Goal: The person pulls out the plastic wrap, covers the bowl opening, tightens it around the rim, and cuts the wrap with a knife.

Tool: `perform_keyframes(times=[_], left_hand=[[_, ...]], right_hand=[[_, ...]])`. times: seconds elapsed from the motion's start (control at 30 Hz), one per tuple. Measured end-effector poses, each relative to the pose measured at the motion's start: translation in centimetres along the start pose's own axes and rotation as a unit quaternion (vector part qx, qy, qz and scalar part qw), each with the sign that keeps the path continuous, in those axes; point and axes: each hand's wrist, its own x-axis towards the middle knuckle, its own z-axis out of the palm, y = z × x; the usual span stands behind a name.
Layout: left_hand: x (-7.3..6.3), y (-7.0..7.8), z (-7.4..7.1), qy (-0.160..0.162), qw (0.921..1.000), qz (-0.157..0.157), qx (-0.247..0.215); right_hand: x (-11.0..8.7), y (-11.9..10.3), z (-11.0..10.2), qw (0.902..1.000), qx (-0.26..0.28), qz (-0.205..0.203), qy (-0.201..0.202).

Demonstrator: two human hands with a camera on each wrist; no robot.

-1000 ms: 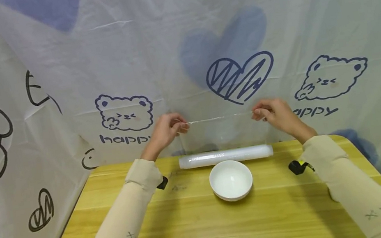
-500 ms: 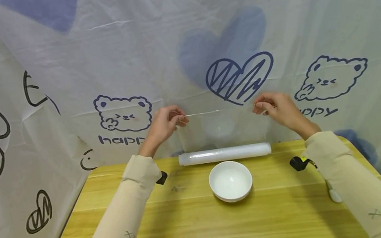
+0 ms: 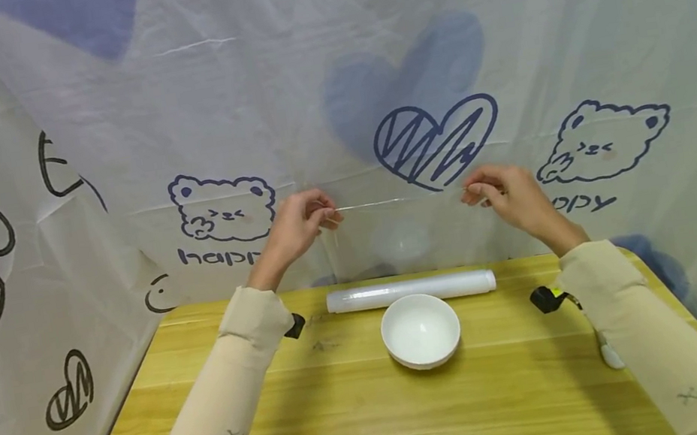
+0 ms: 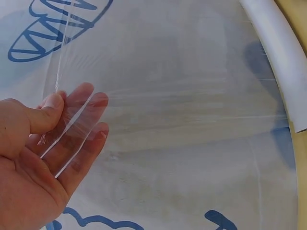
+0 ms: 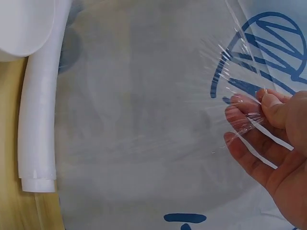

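A clear sheet of plastic wrap (image 4: 192, 96) stretches between my two hands, its top edge a thin bright line in the head view. Thumb and index finger of my left hand (image 3: 298, 227) pinch one corner; the other fingers lie behind the film. My right hand (image 3: 509, 193) pinches the opposite corner in the same way. Below them a white roll of plastic wrap (image 3: 411, 291) lies across the far edge of the table, and the sheet hangs down towards it. Just in front of the roll stands a white bowl (image 3: 421, 331), with nothing seen inside.
The wooden table (image 3: 381, 425) spreads out under my arms. A black object (image 3: 545, 299) with a yellow part lies near my right sleeve, beside a small white object (image 3: 612, 357). Another black object (image 3: 296, 325) shows by my left cuff. A printed curtain (image 3: 303, 103) hangs behind the table.
Both hands have risen a little with the film between them, mostly in the first half second. The roll has shifted slightly on the table; the bowl stays put.
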Motion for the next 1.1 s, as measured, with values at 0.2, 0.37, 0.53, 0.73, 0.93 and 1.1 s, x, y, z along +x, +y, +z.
perform_keyframes(times=[0.2,0.37,0.53,0.73,0.93,1.1], left_hand=[[-2.0,1.0,0.0,0.004,0.9997,0.017,0.020],[-5.0,2.4,0.1,0.017,0.9962,0.058,0.063],[-7.9,3.0,0.8,0.041,0.9880,0.115,0.095],[-11.2,3.0,2.0,0.055,0.9832,0.150,0.088],[-14.8,1.9,3.0,0.022,0.9829,0.173,0.058],[-17.2,1.0,3.7,-0.016,0.9820,0.182,0.050]], right_hand=[[-2.2,-1.1,-0.8,0.9986,-0.017,-0.049,0.008],[-5.6,-2.2,-1.2,0.9964,-0.037,-0.073,0.023],[-8.8,-2.7,-0.9,0.9919,-0.050,-0.106,0.047],[-12.3,-3.3,0.2,0.9881,-0.047,-0.131,0.066],[-16.1,-3.9,1.1,0.9831,-0.051,-0.162,0.068],[-19.0,-3.8,2.0,0.9812,-0.036,-0.181,0.056]])
